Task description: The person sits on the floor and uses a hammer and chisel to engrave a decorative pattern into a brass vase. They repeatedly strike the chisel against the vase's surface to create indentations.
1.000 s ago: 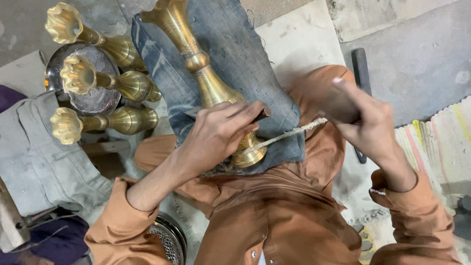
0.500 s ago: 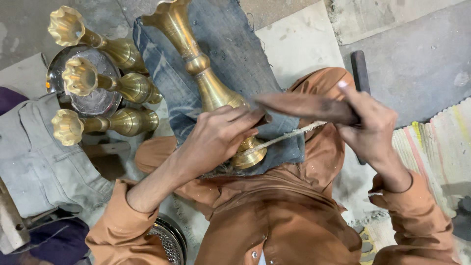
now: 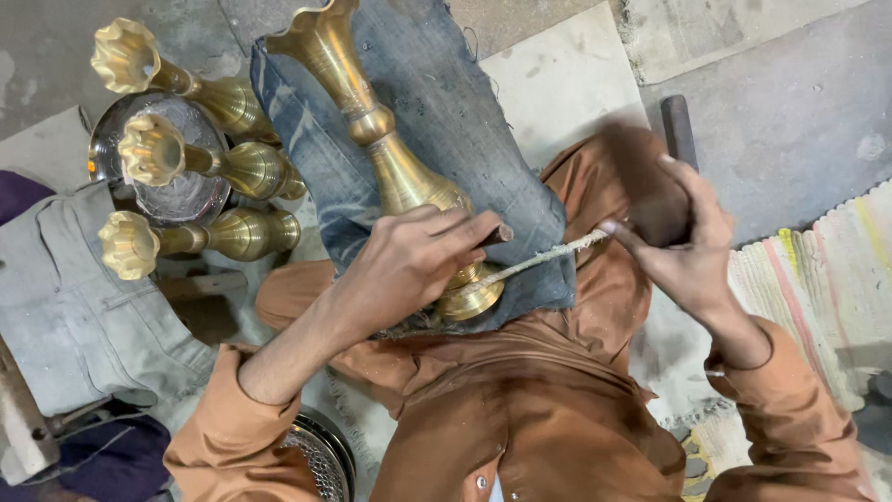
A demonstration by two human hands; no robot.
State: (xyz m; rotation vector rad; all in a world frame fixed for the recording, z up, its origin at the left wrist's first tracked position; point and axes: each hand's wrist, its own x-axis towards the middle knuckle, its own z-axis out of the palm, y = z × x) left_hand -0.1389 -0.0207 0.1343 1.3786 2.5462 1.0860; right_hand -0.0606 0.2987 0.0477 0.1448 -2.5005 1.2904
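Brass vase worked across a denim-covered lap

The tall brass vase (image 3: 390, 158) lies on its side on the blue denim cloth (image 3: 446, 112) draped over the person's lap, fluted mouth pointing away, round foot toward the body. The left hand (image 3: 409, 265) rests on the vase's lower body just above the foot, fingers curled together around a short dark tool (image 3: 497, 234). A pale, frayed cord (image 3: 544, 260) runs from the vase's foot out to the right hand (image 3: 678, 246), whose fingers are pinched on the cord's end; a blurred dark brown piece sits against that hand, and what it is cannot be told. Left of the vase, 3 smaller brass vases (image 3: 200, 163) lie beside a round metal plate (image 3: 190, 200). Right of the vase, a striped mat (image 3: 808, 279) covers the floor.
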